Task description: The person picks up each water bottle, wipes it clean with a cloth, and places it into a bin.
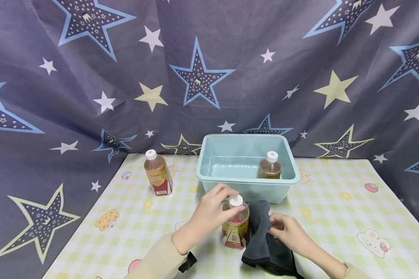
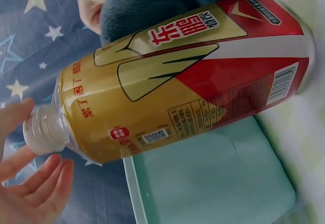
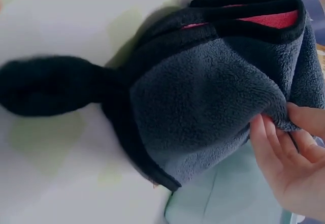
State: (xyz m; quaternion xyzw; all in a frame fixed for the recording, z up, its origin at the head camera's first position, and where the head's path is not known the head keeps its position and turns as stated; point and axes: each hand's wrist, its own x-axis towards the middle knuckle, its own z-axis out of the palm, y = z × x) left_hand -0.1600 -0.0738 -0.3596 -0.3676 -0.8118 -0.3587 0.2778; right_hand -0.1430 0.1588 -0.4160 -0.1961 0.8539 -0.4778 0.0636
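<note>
My left hand point(image 1: 213, 207) holds the white cap of a drink bottle point(image 1: 235, 228) between thumb and fingers. In the left wrist view the bottle point(image 2: 167, 76) shows a gold and red label. It stands upright in front of the basin. My right hand point(image 1: 290, 232) pinches a fold of a dark grey cloth point(image 1: 260, 240), which leans against the bottle's right side. Seen from the right wrist, the cloth point(image 3: 198, 97) is fuzzy, with black edging, a black loop and a pink-red inner side. The right thumb point(image 3: 307, 118) lies over the fold.
A light blue plastic basin point(image 1: 248, 190) stands behind the hands, with another bottle point(image 1: 269, 166) inside at its right. A third bottle point(image 1: 158, 174) stands at the back left of the checked tablecloth point(image 1: 335, 217). A star-patterned curtain point(image 1: 248, 46) hangs behind the table.
</note>
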